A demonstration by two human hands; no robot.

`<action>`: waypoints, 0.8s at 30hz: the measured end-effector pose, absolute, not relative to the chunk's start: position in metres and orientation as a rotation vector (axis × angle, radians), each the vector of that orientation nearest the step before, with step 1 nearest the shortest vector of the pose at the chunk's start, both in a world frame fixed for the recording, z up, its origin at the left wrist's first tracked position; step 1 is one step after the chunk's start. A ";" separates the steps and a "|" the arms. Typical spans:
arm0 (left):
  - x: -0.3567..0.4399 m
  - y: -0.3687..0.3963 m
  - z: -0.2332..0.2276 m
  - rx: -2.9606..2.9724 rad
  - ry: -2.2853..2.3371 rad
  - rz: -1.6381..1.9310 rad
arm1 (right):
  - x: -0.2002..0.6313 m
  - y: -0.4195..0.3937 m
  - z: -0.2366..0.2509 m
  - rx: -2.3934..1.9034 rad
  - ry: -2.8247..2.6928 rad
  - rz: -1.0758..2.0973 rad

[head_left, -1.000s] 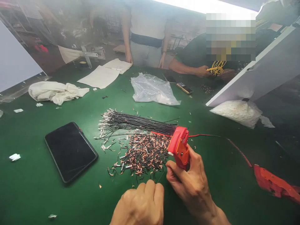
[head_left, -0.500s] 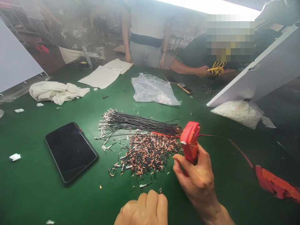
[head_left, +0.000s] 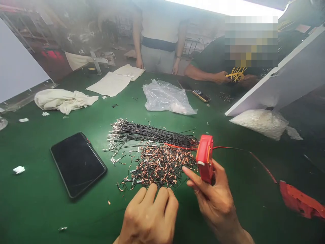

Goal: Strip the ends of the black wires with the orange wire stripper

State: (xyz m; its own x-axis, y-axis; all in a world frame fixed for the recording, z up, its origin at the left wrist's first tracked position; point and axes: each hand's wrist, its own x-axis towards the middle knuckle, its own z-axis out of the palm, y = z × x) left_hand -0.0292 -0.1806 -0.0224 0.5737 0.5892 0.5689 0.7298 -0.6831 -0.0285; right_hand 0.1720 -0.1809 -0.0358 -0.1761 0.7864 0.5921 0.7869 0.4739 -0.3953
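My left hand [head_left: 149,217] is closed in a pinch at the near edge of a pile of short wire scraps [head_left: 162,164], black with copper ends. A thin black wire [head_left: 180,185] runs out from its fingertips, which are mostly hidden behind the knuckles. My right hand [head_left: 215,198] is wrapped around a red wire stripper [head_left: 205,157], held upright just right of the pile, its index finger stretched toward the scraps. Beyond the pile lies a bundle of black wires [head_left: 152,132] with metal terminals at the left end.
A black phone [head_left: 78,164] lies left of the scraps. Farther back are a clear plastic bag [head_left: 167,96], paper sheets [head_left: 109,84] and a white cloth [head_left: 63,100]. A second red tool [head_left: 299,200] lies at right. Across the table, a co-worker's hand [head_left: 223,77] holds yellow wires.
My left hand has moved up and forward to the near edge of the scraps. The wire stripper in my right hand has turned slightly and sits a little lower.
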 end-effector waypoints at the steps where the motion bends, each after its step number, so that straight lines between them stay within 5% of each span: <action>1: -0.029 -0.180 -0.022 -2.552 -1.085 -0.779 | 0.172 -0.182 -0.035 -1.278 -1.981 0.020; 12: -0.030 -0.175 -0.025 -2.536 -1.118 -0.996 | 0.182 -0.177 -0.032 -1.397 -1.772 0.109; 24: -0.045 -0.159 -0.022 -2.516 -1.131 -1.156 | 0.202 -0.190 -0.006 -0.989 -1.339 1.366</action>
